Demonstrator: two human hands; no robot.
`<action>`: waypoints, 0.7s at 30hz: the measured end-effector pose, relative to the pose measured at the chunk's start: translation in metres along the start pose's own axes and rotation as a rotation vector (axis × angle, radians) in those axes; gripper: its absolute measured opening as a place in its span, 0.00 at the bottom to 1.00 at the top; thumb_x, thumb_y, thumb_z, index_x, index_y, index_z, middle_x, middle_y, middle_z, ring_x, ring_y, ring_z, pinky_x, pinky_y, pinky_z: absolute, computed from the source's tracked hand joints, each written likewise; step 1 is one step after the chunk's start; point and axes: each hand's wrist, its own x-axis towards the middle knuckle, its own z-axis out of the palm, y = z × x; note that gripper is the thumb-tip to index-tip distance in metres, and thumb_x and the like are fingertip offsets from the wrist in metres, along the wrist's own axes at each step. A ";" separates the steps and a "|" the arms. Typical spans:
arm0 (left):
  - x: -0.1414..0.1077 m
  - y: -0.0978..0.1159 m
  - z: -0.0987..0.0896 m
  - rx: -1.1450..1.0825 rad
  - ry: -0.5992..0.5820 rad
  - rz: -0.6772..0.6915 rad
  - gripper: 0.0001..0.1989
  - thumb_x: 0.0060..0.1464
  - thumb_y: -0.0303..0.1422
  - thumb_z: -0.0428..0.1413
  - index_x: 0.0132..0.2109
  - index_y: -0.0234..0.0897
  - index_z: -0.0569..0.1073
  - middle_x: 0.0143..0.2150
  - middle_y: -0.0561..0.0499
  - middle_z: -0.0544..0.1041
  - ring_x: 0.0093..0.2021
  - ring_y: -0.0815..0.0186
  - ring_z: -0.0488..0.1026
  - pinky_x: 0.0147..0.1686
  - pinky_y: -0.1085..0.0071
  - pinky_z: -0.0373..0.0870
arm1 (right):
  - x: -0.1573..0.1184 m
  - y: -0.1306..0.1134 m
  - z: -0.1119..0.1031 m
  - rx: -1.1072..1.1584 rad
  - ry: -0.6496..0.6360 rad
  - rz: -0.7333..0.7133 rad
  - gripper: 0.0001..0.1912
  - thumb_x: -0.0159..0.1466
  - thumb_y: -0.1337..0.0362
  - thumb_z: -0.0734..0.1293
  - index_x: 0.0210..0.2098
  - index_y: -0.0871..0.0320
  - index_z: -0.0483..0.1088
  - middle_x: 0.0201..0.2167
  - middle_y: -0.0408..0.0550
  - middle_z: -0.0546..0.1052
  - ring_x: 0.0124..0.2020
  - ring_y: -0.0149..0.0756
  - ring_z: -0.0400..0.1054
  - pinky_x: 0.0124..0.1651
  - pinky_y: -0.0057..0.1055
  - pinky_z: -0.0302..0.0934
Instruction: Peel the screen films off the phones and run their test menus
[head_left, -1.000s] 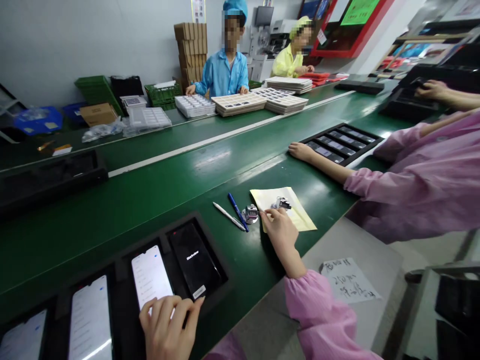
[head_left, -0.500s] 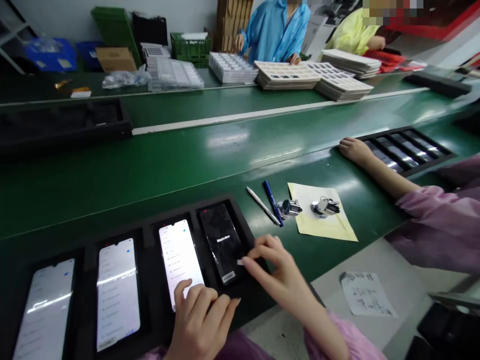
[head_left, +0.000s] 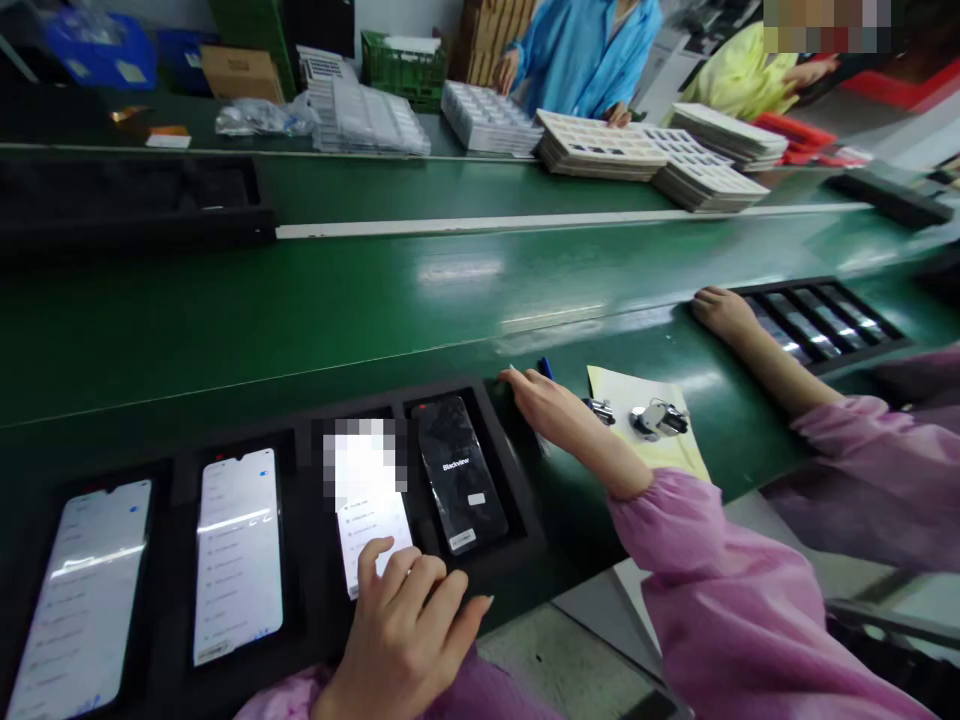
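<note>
As the dark-screened phone (head_left: 452,484) points eleven-to-five, it lies one o'clock from the half-curled, empty left hand (head_left: 409,632); right hand (head_left: 551,404) bent, hold indeterminable.

Worktop (head_left: 360,310) as I view it remotely: four smartphones (head_left: 236,555) in a row in the near tray (head_left: 306,520); to its right, a paper sheet (head_left: 624,388); farther right, a second tray (head_left: 862,354); behind, stacked compartment trays (head_left: 600,152).

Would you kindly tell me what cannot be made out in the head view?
Head view:
Blue pen: mostly hidden behind the right hand.
Third phone from left: top pixelated, lower part partly behind the left hand.
Lower label on the black-screened phone: print too small.
Co-worker in blue: head cut off by the top edge.
</note>
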 end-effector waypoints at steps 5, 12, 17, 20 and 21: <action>0.001 0.000 0.003 0.097 -0.081 0.099 0.12 0.69 0.39 0.60 0.53 0.38 0.80 0.52 0.51 0.84 0.49 0.62 0.73 0.65 0.55 0.54 | -0.036 -0.014 -0.002 0.320 -0.073 -0.086 0.33 0.72 0.36 0.45 0.51 0.53 0.66 0.24 0.41 0.69 0.23 0.38 0.66 0.27 0.34 0.60; -0.002 0.001 0.004 0.192 -0.185 0.116 0.15 0.70 0.39 0.58 0.57 0.37 0.79 0.54 0.53 0.84 0.53 0.64 0.73 0.65 0.56 0.53 | -0.092 -0.039 0.053 0.419 -0.045 -0.141 0.34 0.71 0.29 0.51 0.34 0.52 0.64 0.25 0.43 0.72 0.23 0.33 0.63 0.27 0.31 0.62; -0.003 0.003 0.006 0.207 -0.180 0.115 0.15 0.68 0.39 0.60 0.55 0.35 0.80 0.52 0.52 0.84 0.53 0.64 0.74 0.65 0.58 0.55 | -0.098 -0.044 0.067 0.300 0.218 -0.122 0.22 0.69 0.57 0.73 0.26 0.53 0.59 0.20 0.36 0.68 0.19 0.26 0.60 0.23 0.26 0.54; -0.004 0.002 0.008 0.201 -0.177 0.116 0.14 0.68 0.39 0.60 0.54 0.35 0.80 0.51 0.51 0.84 0.53 0.64 0.73 0.66 0.57 0.54 | -0.101 -0.044 0.068 0.234 0.233 -0.170 0.25 0.68 0.64 0.71 0.22 0.53 0.54 0.16 0.33 0.61 0.16 0.24 0.54 0.20 0.26 0.51; -0.005 0.002 0.009 0.200 -0.175 0.117 0.13 0.68 0.38 0.60 0.53 0.35 0.81 0.51 0.51 0.84 0.52 0.64 0.73 0.66 0.57 0.54 | -0.102 -0.043 0.069 0.216 0.233 -0.186 0.25 0.68 0.65 0.70 0.22 0.53 0.52 0.15 0.33 0.59 0.15 0.23 0.53 0.20 0.25 0.51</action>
